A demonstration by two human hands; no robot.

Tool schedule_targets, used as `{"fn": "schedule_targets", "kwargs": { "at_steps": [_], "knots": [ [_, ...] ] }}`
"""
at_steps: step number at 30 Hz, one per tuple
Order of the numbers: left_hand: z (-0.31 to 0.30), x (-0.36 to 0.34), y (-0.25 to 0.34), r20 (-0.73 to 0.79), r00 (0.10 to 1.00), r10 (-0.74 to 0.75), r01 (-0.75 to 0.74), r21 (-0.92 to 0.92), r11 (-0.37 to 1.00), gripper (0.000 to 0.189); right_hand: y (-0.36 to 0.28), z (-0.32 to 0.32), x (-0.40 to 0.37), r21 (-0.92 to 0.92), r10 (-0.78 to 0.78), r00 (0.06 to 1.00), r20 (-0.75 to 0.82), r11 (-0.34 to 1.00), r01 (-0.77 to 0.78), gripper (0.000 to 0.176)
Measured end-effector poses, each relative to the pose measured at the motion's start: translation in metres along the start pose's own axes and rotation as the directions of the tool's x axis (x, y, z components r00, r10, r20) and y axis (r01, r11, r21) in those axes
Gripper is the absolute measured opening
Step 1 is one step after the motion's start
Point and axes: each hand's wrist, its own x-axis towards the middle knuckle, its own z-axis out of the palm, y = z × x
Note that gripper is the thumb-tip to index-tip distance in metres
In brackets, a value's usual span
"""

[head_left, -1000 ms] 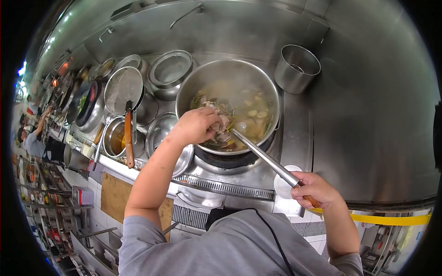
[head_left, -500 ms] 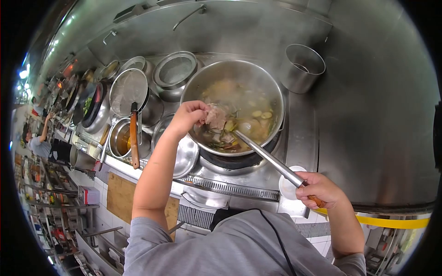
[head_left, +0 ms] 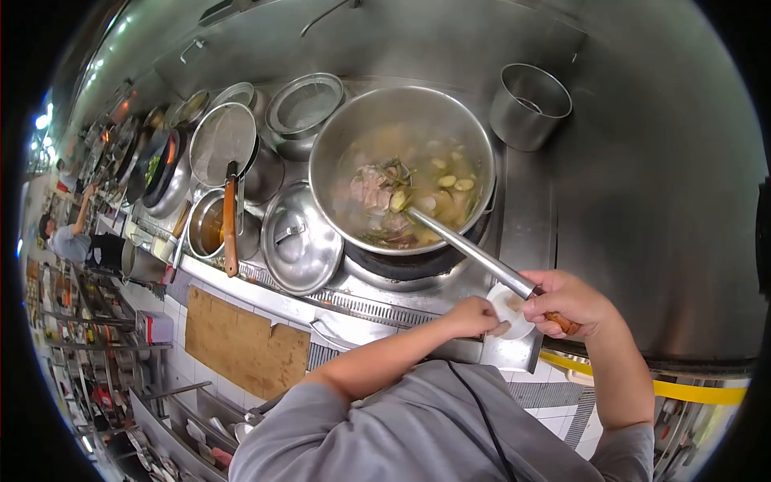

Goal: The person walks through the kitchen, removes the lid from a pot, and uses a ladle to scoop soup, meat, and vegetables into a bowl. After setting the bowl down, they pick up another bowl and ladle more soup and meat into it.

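Observation:
My right hand [head_left: 562,304] is closed around the wooden grip of a long-handled ladle [head_left: 470,249]. The ladle's metal shaft slants into a large steel pot [head_left: 323,189], its head sunk in the broth. Pale meat pieces [head_left: 373,189] lie in the broth left of the ladle, among green-brown stalks and yellowish slices [head_left: 454,183]. At the left side of a small white bowl [head_left: 522,328], my left hand [head_left: 472,316] has its fingers curled at or inside the rim. What those fingers hold, if anything, is hidden.
Left of the pot lie a steel lid [head_left: 301,249], a mesh strainer [head_left: 223,145] with a wooden handle, and a small pot of amber liquid [head_left: 210,233]. A tall steel container [head_left: 526,120] stands at the back right. Another person [head_left: 72,237] is far left.
My left hand has left the meat over the pot and moved down and right to the white bowl. The meat now lies in the broth. My right hand still grips the ladle.

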Motion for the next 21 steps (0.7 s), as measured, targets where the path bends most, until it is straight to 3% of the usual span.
{"fn": "schedule_targets", "kwargs": {
  "at_steps": [1, 4, 5, 7, 9, 11, 12, 13, 15, 17, 21],
  "knots": [
    [0.018, 0.018, -0.004, -0.080, 0.994, 0.081, -0.063, 0.200, 0.978, 0.029, 0.000, 0.001, 0.000, -0.002, 0.002, 1.000, -0.013, 1.000, -0.002, 0.035],
    [0.044, 0.045, 0.003, -0.198, 0.963, 0.184, -0.105, 0.355, 0.929, 0.034, -0.001, 0.000, 0.002, -0.013, -0.006, 1.000, -0.022, 1.000, 0.006, 0.035],
    [0.047, 0.044, 0.001, -0.202, 0.962, 0.186, -0.107, 0.350, 0.931, 0.034, 0.001, 0.000, 0.002, -0.007, -0.012, 1.000, -0.017, 1.000, 0.012, 0.036],
    [0.035, 0.017, 0.018, -0.208, 0.915, 0.347, -0.217, 0.472, 0.855, 0.031, 0.002, -0.001, 0.002, -0.015, -0.008, 1.000, -0.002, 1.000, 0.008, 0.038],
    [-0.003, -0.043, 0.046, -0.074, 0.915, 0.397, -0.296, 0.544, 0.785, 0.030, 0.003, -0.002, 0.002, -0.009, -0.009, 1.000, 0.015, 1.000, 0.010, 0.039],
    [-0.063, -0.101, 0.096, -0.025, 0.967, 0.252, -0.182, 0.624, 0.760, 0.028, 0.005, -0.005, 0.003, -0.033, -0.025, 0.999, 0.044, 0.999, 0.027, 0.044],
    [-0.094, -0.116, 0.095, -0.153, 0.897, 0.415, -0.242, 0.615, 0.750, 0.025, 0.006, -0.006, 0.003, -0.024, -0.029, 0.999, 0.046, 0.999, 0.030, 0.044],
    [-0.130, -0.124, 0.105, -0.244, 0.788, 0.566, -0.210, 0.757, 0.619, 0.024, 0.008, -0.007, 0.004, -0.027, -0.029, 0.999, 0.030, 0.999, 0.030, 0.046],
    [-0.196, -0.132, 0.129, -0.346, 0.698, 0.627, 0.070, 0.904, 0.422, 0.030, 0.008, -0.006, 0.005, -0.034, -0.037, 0.999, 0.022, 0.999, 0.037, 0.048],
    [-0.251, -0.122, 0.123, -0.320, 0.721, 0.615, 0.172, 0.942, 0.288, 0.032, 0.008, -0.006, 0.005, -0.036, -0.023, 1.000, 0.007, 0.999, 0.023, 0.048],
    [-0.278, -0.100, 0.097, -0.275, 0.787, 0.552, 0.206, 0.961, 0.185, 0.031, 0.010, -0.008, 0.005, -0.007, -0.035, 0.999, 0.032, 0.999, 0.036, 0.046]
  ]
}}
